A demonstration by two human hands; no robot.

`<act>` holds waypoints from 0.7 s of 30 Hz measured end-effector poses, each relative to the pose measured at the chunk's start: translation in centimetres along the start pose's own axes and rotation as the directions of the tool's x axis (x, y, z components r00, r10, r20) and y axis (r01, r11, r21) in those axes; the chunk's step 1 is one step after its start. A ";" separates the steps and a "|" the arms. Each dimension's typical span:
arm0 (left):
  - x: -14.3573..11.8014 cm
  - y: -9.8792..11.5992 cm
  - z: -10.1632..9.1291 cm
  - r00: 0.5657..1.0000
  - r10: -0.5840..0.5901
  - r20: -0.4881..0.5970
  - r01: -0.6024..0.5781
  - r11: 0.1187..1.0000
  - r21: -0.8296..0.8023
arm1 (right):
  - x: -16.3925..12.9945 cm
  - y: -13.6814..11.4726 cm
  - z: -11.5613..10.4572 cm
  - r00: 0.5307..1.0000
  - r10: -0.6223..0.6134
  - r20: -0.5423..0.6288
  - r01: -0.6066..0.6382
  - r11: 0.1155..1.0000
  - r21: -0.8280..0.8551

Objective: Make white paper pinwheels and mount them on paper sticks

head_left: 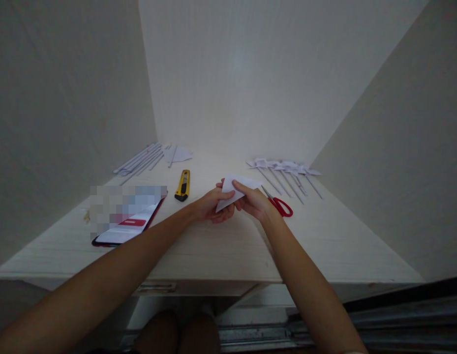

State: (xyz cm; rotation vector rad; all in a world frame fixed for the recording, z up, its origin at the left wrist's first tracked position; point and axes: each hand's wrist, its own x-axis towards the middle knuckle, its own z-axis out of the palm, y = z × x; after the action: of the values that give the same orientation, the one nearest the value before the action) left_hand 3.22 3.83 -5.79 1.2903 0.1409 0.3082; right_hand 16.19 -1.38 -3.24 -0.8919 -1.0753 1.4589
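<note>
Both hands meet over the middle of the pale wooden desk [213, 246]. My left hand [213, 205] and my right hand [252, 201] pinch a small white folded sheet of paper [235, 188] between them, held just above the desk top. Red-handled scissors [279, 204] lie on the desk right beside my right hand, partly hidden behind it. A yellow and black utility knife [183, 185] lies to the left of my left hand.
A phone [128, 226] with a lit screen lies at the left front. Several rolled paper sticks [141, 160] sit at the back left; several small paper flags on sticks [287, 172] lie at the back right. Walls enclose three sides.
</note>
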 end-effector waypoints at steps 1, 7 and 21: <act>0.0 0.0 0.0 1.000 -0.015 0.001 0.015 1.000 -0.007 | 0.0 -0.1 0.1 1.000 -0.005 -0.006 0.005 1.000 -0.012; -0.2 0.3 0.4 0.995 -0.094 0.010 0.095 0.995 -0.044 | 0.1 0.1 0.0 0.997 -0.008 -0.079 0.003 0.998 -0.060; 1.0 -0.6 0.2 0.660 0.606 -0.444 -0.014 0.601 0.799 | 0.8 0.7 -1.1 0.864 -0.277 -0.420 0.232 0.960 -0.158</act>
State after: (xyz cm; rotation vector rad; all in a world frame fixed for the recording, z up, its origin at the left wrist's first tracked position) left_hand 4.33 3.83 -6.25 1.9864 0.7386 1.1883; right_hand 16.82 -0.41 -4.25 -1.0471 -0.8890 0.9271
